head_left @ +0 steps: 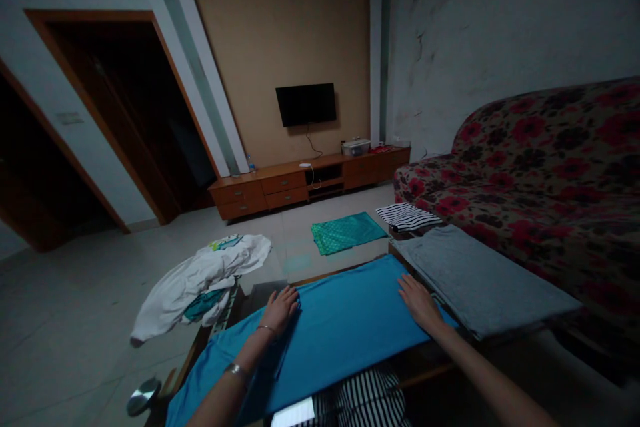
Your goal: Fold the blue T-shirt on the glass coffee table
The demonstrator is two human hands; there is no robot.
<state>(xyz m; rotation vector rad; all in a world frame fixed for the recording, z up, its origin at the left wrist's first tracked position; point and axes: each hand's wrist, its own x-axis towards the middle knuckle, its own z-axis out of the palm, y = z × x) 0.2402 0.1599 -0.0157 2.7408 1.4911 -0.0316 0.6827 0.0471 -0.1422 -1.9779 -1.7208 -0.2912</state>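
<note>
A bright blue cloth garment lies spread over the low table in front of me, folded into a long flat shape with a loose part trailing to the lower left. My left hand rests flat on its left part, fingers stretched out, with bracelets on the wrist. Near the right edge, my right hand lies palm down on the same cloth, fingers extended. Just right of that hand is a folded grey garment. A folded green patterned cloth sits beyond the blue one.
White crumpled clothing is heaped at the table's left. A striped folded garment lies by the floral sofa. A round metal object stands at the near left corner. Across the floor are a wooden TV cabinet and a wall television.
</note>
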